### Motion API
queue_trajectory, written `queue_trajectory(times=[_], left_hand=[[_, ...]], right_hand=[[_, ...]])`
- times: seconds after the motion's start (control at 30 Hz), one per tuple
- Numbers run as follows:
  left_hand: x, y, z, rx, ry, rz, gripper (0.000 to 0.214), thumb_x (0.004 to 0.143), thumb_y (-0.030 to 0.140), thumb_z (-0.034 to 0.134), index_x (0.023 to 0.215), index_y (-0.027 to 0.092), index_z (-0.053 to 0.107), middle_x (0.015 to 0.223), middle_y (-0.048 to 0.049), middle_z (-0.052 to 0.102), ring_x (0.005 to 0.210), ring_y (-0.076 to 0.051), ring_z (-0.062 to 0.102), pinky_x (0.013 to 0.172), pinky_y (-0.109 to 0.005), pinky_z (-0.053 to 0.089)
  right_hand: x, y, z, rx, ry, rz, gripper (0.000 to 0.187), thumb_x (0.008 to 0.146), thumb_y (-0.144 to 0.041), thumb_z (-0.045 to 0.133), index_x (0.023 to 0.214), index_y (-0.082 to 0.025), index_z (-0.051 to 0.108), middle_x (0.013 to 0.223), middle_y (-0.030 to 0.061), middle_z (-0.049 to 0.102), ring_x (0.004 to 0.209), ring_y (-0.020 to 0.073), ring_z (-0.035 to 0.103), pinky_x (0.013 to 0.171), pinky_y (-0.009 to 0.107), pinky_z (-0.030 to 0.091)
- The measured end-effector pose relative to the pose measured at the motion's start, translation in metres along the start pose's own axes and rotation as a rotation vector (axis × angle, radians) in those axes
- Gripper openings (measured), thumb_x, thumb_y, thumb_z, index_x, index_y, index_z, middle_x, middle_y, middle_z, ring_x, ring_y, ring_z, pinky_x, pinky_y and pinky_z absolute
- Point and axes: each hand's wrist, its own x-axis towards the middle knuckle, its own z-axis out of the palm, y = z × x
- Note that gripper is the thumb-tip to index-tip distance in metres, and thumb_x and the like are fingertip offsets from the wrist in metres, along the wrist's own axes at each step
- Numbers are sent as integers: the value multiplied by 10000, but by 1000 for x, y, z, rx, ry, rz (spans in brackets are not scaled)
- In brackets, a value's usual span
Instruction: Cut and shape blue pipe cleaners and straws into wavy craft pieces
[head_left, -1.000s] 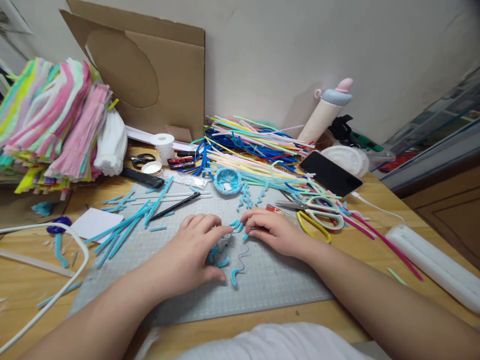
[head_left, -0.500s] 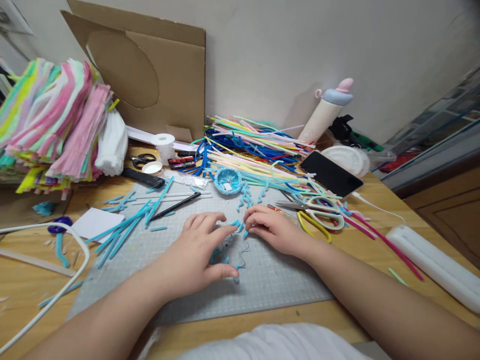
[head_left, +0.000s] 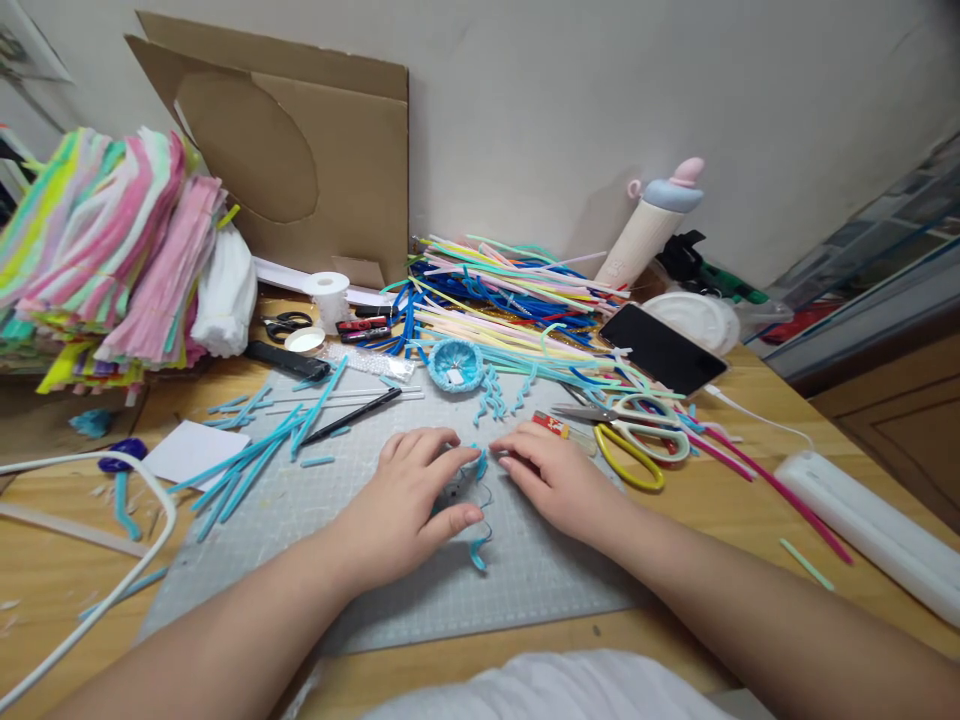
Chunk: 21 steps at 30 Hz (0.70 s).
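Note:
Both my hands rest on a grey cutting mat (head_left: pixel 540 575) at the middle of the table. My left hand (head_left: pixel 409 500) curls over a small piece made of light-blue pipe cleaner and thin wire (head_left: pixel 478 545), thumb and fingers closed on it; most of it is hidden under the fingers. My right hand (head_left: pixel 547 478) pinches a short light-blue pipe cleaner bit (head_left: pixel 481 462) right beside the left fingertips. A small round blue woven piece (head_left: pixel 455 362) lies on the mat beyond the hands.
A heap of coloured pipe cleaners (head_left: pixel 510 300) lies at the back, scissors (head_left: pixel 630 425) and a black phone (head_left: pixel 660 350) to the right. Cut blue pieces (head_left: pixel 247 455) and a black pen (head_left: pixel 352 413) lie left. Cardboard (head_left: pixel 300 170) leans on the wall; a bottle (head_left: pixel 649 225) stands nearby.
My hands have drawn closer together over the small blue piece. The left thumb has shifted right along it, and the right fingertips now meet the left ones.

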Motion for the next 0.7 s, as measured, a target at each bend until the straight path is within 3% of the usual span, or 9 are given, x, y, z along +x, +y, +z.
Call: queue_trajectory(times=[0.17, 0.4, 0.7], left_hand=[[4, -2, 3, 42, 34, -2, 475, 859, 519, 380, 1249, 272, 492, 1275, -96, 470, 1190, -278, 373, 980, -472, 253], [5, -5, 2, -14, 145, -48, 407, 831, 502, 458, 1122, 229, 541, 1168, -85, 516, 1126, -252, 424, 953, -428, 287], [4, -4, 4, -22, 126, -21, 404, 814, 506, 488, 1103, 228, 534, 1159, -84, 520, 1103, -254, 437, 942, -426, 290]], right_hand=[[-3, -4, 2, -30, -48, 11, 301, 894, -168, 397, 1134, -206, 575, 947, 73, 565, 888, 180, 531, 779, 317, 431], [-2, -5, 1, -54, -64, -2, 319, 891, -159, 398, 1153, -208, 573, 902, 55, 548, 841, 162, 530, 748, 291, 430], [-3, -7, 3, -92, -77, -17, 315, 874, -140, 420, 1132, -225, 580, 900, 40, 553, 835, 153, 531, 743, 274, 419]])
